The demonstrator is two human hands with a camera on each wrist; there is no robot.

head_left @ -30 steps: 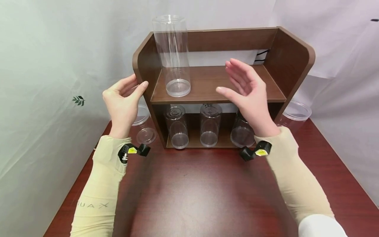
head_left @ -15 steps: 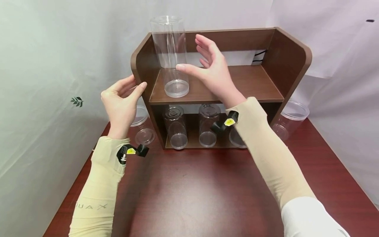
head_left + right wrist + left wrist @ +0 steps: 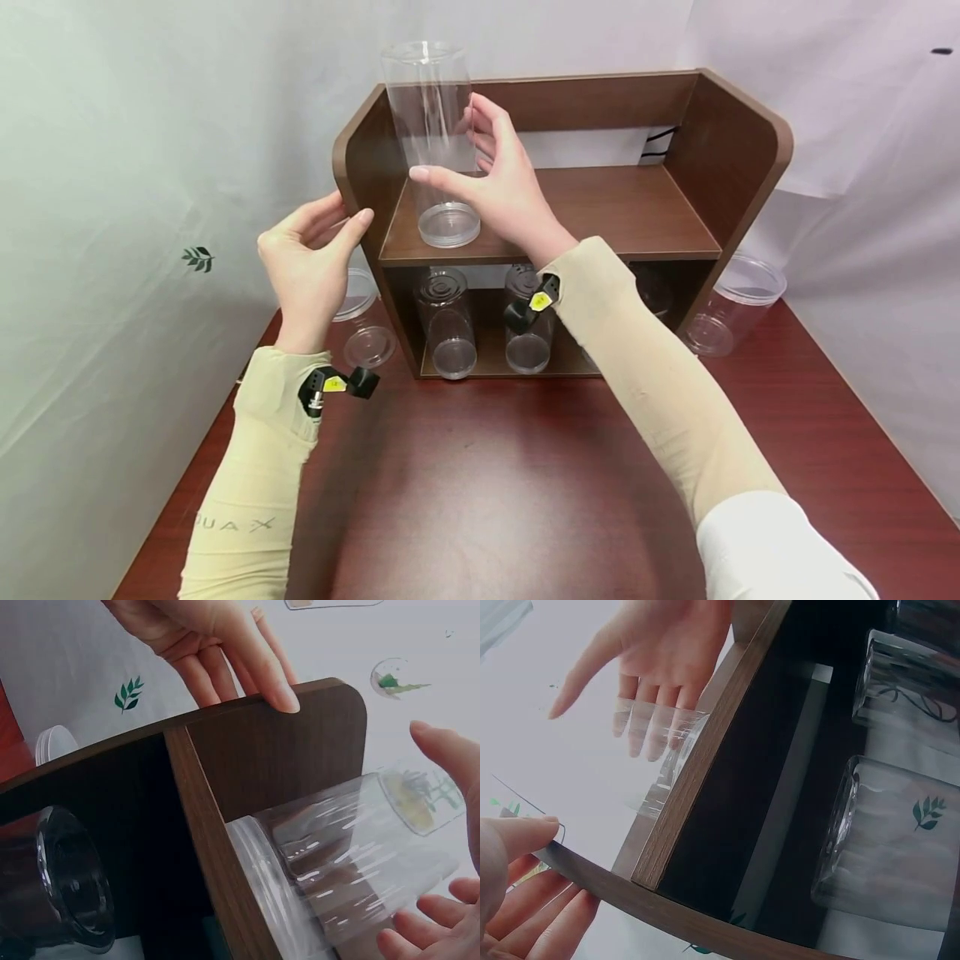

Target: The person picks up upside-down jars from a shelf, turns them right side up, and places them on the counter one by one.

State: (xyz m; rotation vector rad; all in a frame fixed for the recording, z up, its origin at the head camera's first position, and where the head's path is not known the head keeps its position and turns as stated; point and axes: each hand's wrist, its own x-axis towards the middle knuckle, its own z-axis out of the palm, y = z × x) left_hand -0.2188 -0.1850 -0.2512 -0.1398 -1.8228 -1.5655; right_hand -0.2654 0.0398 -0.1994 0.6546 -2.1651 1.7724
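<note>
A tall clear plastic jar [image 3: 429, 108] stands upright at the left end of the upper board of a brown wooden shelf unit [image 3: 622, 208]. My right hand [image 3: 506, 192] is at the jar's right side, thumb in front and fingers behind. In the right wrist view, a gap shows between the thumb [image 3: 442, 746] and the jar wall, and the fingers are spread beside it. With thumb and fingers, my left hand [image 3: 303, 267] grips the front edge of the unit's left side panel [image 3: 360, 158].
Several shorter clear jars [image 3: 453, 321] stand on the lower board, some partly hidden by my right arm. Another clear jar [image 3: 367, 346] stands left of the unit and one more [image 3: 746, 279] on its right. All rests on a dark red table [image 3: 465, 492].
My right hand has moved left across the upper board, from its right half to the tall jar. The left hand has kept its grip on the side panel. The jar has not moved.
</note>
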